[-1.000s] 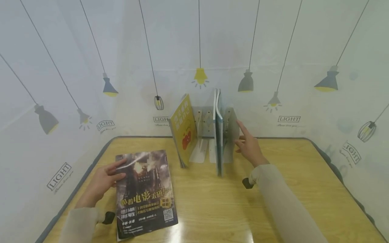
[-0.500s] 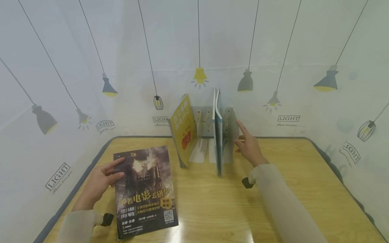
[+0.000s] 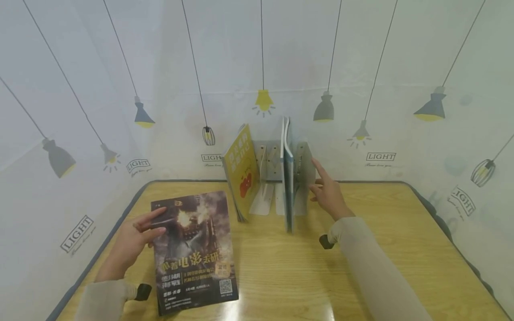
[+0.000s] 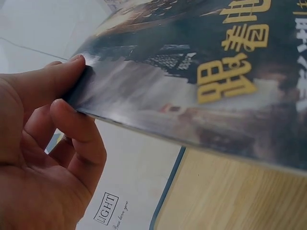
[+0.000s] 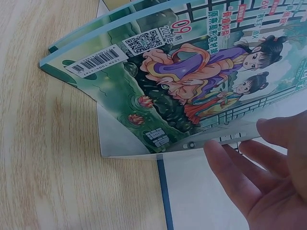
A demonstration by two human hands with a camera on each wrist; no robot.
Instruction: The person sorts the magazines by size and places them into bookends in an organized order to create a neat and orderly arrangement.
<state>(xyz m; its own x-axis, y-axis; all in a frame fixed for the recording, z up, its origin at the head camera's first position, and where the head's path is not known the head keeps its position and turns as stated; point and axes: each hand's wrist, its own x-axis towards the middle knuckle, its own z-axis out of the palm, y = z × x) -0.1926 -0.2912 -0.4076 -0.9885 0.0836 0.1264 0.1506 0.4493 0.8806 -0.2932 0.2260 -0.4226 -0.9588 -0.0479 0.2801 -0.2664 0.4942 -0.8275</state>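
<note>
My left hand [image 3: 134,240] pinches the left edge of a dark glossy magazine [image 3: 196,276] with a fiery picture and yellow lettering. In the left wrist view, the magazine [image 4: 158,103] is tilted, its edge raised from the table. My right hand [image 3: 330,196] touches the outer right plate of a metal bookend [image 3: 304,165], index finger extended. A pair of thin books [image 3: 288,178] stands upright beside that plate; the right wrist view shows the illustrated green cover [image 5: 187,86] of one. On the bookend's left leans a yellow book [image 3: 242,171] with a red figure on its cover.
The bookend's divider [image 3: 263,165] and base plate [image 3: 262,203] show between the yellow book and the thin books. Everything stands on a wood-grain table [image 3: 273,267] with a dark edge. Behind it hangs a white lamp-patterned cloth [image 3: 172,89].
My left hand has lifted the magazine slightly, and its upper right corner has moved up and rightward. The right hand stays at the bookend. The standing books have not visibly moved.
</note>
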